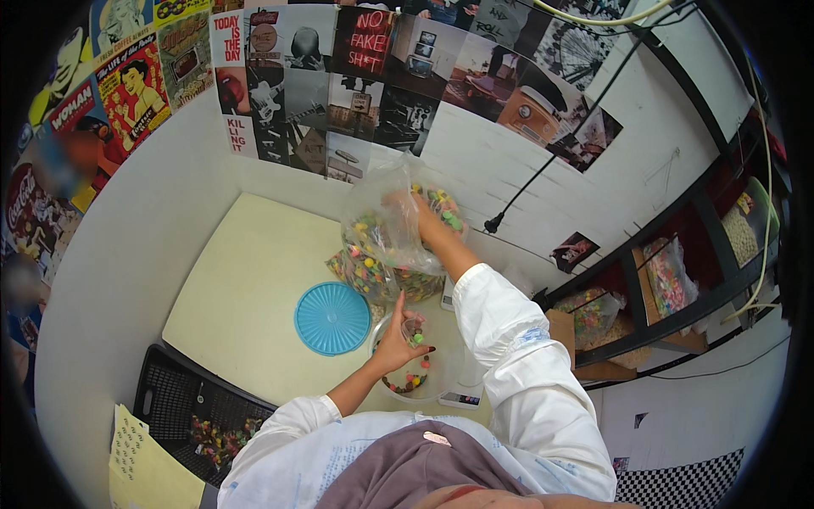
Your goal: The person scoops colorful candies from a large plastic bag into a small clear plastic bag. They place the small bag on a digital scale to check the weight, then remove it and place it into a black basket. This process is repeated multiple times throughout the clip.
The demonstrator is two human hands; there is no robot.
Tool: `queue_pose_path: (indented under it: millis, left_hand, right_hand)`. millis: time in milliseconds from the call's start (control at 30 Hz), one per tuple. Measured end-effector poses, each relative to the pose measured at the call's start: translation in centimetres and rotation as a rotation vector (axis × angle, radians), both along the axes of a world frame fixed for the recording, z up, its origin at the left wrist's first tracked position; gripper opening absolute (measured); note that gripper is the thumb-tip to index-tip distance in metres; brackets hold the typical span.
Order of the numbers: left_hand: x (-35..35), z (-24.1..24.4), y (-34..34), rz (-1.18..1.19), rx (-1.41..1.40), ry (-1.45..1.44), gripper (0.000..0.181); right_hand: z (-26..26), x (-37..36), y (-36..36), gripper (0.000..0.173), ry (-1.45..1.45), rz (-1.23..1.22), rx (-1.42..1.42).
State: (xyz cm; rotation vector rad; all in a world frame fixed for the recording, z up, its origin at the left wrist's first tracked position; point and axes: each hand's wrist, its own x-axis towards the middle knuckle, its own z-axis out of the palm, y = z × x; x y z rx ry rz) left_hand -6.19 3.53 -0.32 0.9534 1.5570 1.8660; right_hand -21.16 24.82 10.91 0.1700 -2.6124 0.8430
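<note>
A large clear plastic bag (375, 238) of small multicoloured pieces stands at the back of the pale table. My right hand (407, 207) is inside it, seen blurred through the film, so its grip is hidden. Nearer me, my left hand (399, 343) curls around a small clear container (413, 329) with green and brown pieces in it. This hand is above a round clear plastic tub (439, 375), where a curved row of coloured pieces (416, 378) lies along the side. Just left of the tub, a ribbed blue round lid (332, 318) rests flat.
A black plastic basket (172, 388) with colourful packets stands at the table's lower left. White scale-like equipment (461, 398) sits beside the tub. To the right, dark shelves (674, 318) hold filled bags. A black cable with a plug (493, 224) hangs near my right arm.
</note>
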Motion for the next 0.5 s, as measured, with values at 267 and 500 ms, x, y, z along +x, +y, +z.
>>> queue_pose_path:
  millis: [267, 500]
  left_hand:
    - [-1.3, -0.8, 0.9, -0.011, -0.002, -0.033, 0.129]
    - [-1.7, -0.9, 0.6, 0.036, -0.059, -0.030, 0.130]
  right_hand:
    - [-4.4, -3.0, 3.0, 0.029, -0.141, -0.105, 0.205]
    - [-0.8, -1.0, -2.1, 0.026, -0.079, -0.118, -0.065]
